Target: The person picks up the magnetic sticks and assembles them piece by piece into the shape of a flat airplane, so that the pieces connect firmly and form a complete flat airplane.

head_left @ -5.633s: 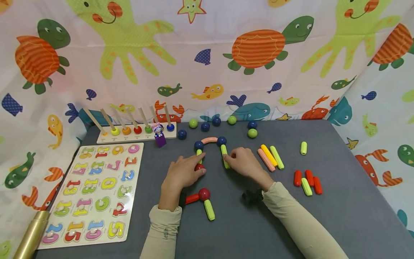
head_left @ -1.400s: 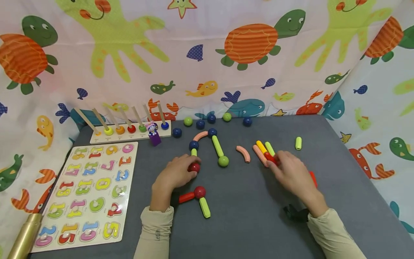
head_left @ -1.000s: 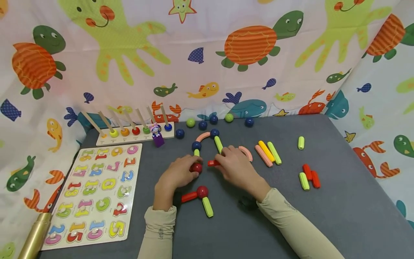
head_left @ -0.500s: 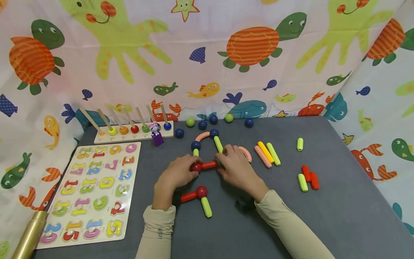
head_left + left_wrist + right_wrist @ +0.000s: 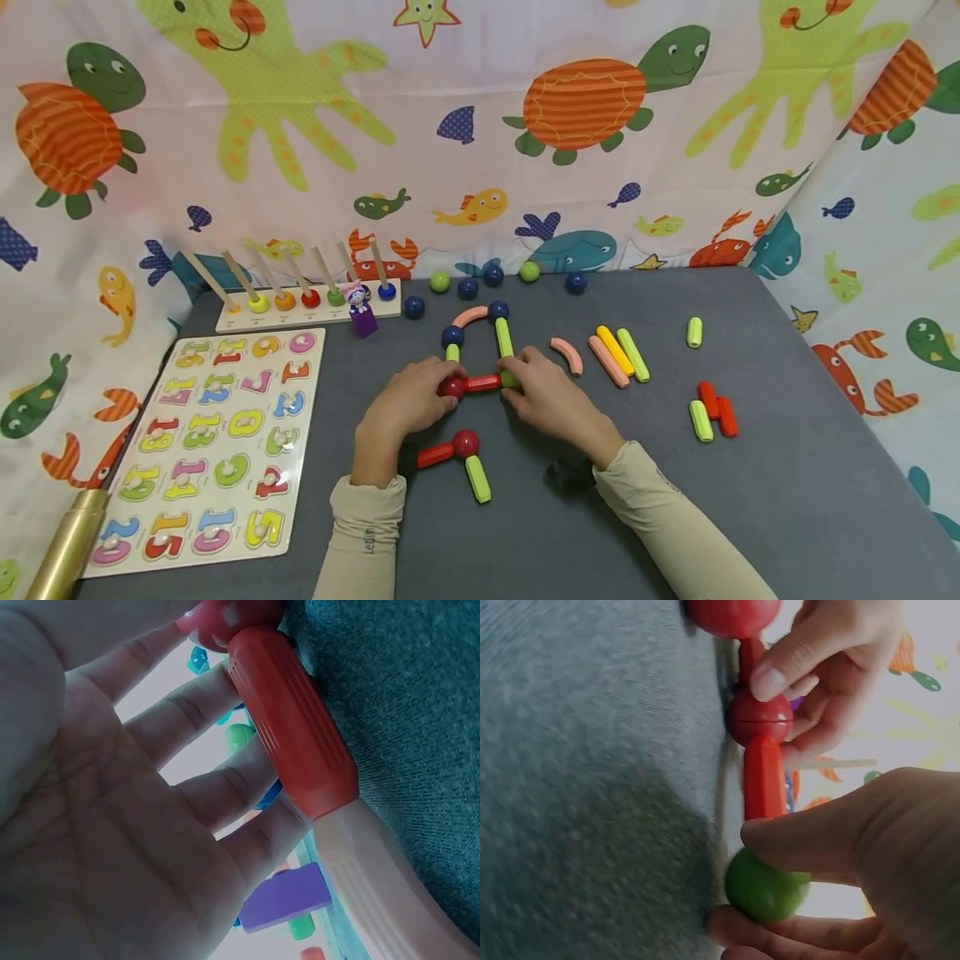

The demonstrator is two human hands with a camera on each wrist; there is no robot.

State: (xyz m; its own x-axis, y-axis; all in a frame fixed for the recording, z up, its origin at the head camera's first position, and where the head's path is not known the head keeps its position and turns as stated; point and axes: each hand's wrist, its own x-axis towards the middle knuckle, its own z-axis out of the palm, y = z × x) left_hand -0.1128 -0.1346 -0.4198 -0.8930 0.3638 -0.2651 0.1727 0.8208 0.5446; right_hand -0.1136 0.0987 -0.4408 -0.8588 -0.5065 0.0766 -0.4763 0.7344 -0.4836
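Observation:
My left hand (image 5: pixel 405 404) grips a red ball (image 5: pixel 452 388) between thumb and fingers. My right hand (image 5: pixel 558 404) pinches a green ball (image 5: pixel 765 889), its thumb at the end of a red rod (image 5: pixel 483 383) that spans the two balls. Light-green rods (image 5: pixel 503 337) run back from both balls to blue balls (image 5: pixel 498 311), which a curved pink rod (image 5: pixel 471 315) links at the back. Nearer lies another red ball (image 5: pixel 466 442) with a red rod and a light-green rod (image 5: pixel 477 479). In the left wrist view a red rod (image 5: pixel 292 727) and a pale rod (image 5: pixel 382 877) cross before the fingers.
Loose rods (image 5: pixel 615 354) and a curved pink rod (image 5: pixel 567 356) lie right of my right hand, with short red and green rods (image 5: pixel 715 410) farther right. Loose balls (image 5: pixel 468 289) line the back. A number puzzle board (image 5: pixel 217 433), peg stand (image 5: pixel 390 308) and purple figure (image 5: pixel 363 322) stand left.
A green ball now sits on the right light-green rod. My right hand has brought a red rod from the right-hand pile to between the red and green balls. My left hand stays at the red ball.

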